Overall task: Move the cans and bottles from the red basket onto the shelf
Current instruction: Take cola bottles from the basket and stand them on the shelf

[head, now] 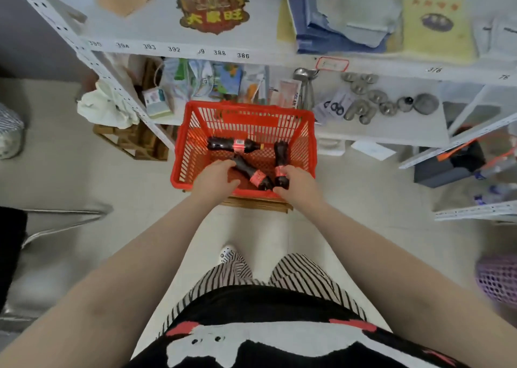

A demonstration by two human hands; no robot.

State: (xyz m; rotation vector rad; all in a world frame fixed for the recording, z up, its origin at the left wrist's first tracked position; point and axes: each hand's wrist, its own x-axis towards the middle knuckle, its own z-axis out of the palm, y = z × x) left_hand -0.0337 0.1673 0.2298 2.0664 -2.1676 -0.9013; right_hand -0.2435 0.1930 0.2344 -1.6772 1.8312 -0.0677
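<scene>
The red basket (pixel 184 155) stands on a low wooden stool in front of the white shelf (pixel 195 51). Three dark cola bottles with red labels lie in it. One bottle (pixel 232 144) lies crosswise at the back, untouched. My left hand (pixel 215 178) reaches into the basket and its fingers rest on the base end of the middle bottle (pixel 253 173). My right hand (pixel 298 184) curls around the neck end of the right bottle (pixel 280 157). Whether either grip is firm is unclear.
The shelf's top board holds a paper emblem (pixel 212 6), folded blue cloth (pixel 341 20) and a yellow booklet (pixel 436 23). The lower board carries packets (pixel 221 82), metal parts (pixel 372 101) and scissors (pixel 335 107). A purple basket (pixel 498 278) sits at the right, a wooden crate (pixel 137 143) at the left.
</scene>
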